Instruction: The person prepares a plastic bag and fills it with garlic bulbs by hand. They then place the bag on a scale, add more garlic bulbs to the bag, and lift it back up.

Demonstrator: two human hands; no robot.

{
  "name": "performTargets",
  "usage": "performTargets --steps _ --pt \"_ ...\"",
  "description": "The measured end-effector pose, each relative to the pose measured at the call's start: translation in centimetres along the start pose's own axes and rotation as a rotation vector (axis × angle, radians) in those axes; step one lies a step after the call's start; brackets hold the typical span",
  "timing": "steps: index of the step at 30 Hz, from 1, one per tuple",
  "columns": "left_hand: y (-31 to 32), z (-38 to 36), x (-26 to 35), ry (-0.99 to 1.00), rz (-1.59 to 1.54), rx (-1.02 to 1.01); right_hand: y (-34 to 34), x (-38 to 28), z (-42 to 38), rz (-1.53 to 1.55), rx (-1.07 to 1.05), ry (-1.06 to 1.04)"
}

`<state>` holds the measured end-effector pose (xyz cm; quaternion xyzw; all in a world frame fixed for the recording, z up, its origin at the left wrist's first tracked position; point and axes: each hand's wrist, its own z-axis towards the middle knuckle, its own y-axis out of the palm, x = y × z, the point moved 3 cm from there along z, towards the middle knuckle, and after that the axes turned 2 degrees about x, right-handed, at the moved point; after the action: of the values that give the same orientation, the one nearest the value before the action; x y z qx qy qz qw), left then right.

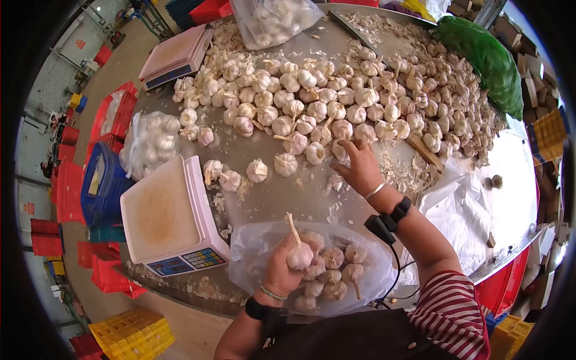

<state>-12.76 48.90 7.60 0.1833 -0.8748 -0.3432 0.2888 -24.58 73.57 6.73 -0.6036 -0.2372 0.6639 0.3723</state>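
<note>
My left hand [281, 268] is closed around a garlic bulb [300, 256] with its dry stem pointing up. It holds the bulb over a clear plastic bag [252, 240] that lies at the table's near edge with several garlic bulbs [333, 277] inside. My right hand [362, 168] reaches out at the near side of a big garlic pile [324, 108]. Its thumb and fingers are apart, and the fingertips come close to bulbs at the pile's edge. No bulb shows in its grasp.
A digital scale [162, 210] stands at left, a second scale [177, 54] behind it. Bagged garlic [157, 144] sits between them; another full bag [273, 24] lies at the back. A green net sack [480, 60], a wooden stick [424, 152] and white plastic bags [456, 216] are on the right.
</note>
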Motion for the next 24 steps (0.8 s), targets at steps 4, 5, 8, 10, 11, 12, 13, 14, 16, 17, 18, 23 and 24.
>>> performTargets --steps 4,5,8,10,11,12,13,14,16,17,18,23,24 --pt "0.6 -0.1 0.2 0.016 0.033 0.042 2.1 2.7 2.3 -0.268 0.045 -0.065" --pt "0.5 0.1 0.2 0.0 -0.006 0.057 2.5 3.0 2.7 -0.224 -0.007 -0.013" --pt "1.1 1.0 0.7 -0.019 0.004 -0.056 0.4 0.0 1.0 0.165 -0.174 -0.002" --pt "2.1 1.3 1.3 -0.064 -0.019 -0.168 -1.0 -3.8 -1.6 0.515 -0.46 -0.048" --pt "2.2 1.5 1.2 -0.066 -0.02 -0.165 -1.7 -5.6 -2.8 0.53 -0.595 -0.194" --pt "2.5 1.7 1.0 -0.071 -0.092 -0.203 -2.1 -6.6 -3.5 0.714 -0.689 -0.188" --pt "2.6 1.8 0.9 -0.075 -0.165 -0.24 -2.2 -7.3 -3.8 0.899 -0.782 -0.179" --pt "0.4 2.2 0.3 -0.045 -0.16 -0.313 -1.9 -7.0 -3.1 0.901 -0.784 -0.179" --pt "0.1 2.1 0.3 -0.087 -0.181 -0.271 -0.9 -4.5 0.4 0.731 -0.508 0.068" --pt "-0.1 2.0 0.2 -0.13 -0.198 -0.233 0.2 -3.6 1.5 0.732 -0.508 0.066" --pt "-0.2 2.0 0.0 -0.117 -0.24 -0.305 1.3 -2.5 2.8 0.31 -0.383 -0.085" --pt "1.1 0.9 0.4 -0.013 -0.034 -0.208 4.5 -1.6 3.5 -0.169 -0.13 -0.249" --pt "1.2 0.9 0.6 0.01 0.058 -0.157 4.5 -1.3 3.5 -0.071 -0.15 -0.216"
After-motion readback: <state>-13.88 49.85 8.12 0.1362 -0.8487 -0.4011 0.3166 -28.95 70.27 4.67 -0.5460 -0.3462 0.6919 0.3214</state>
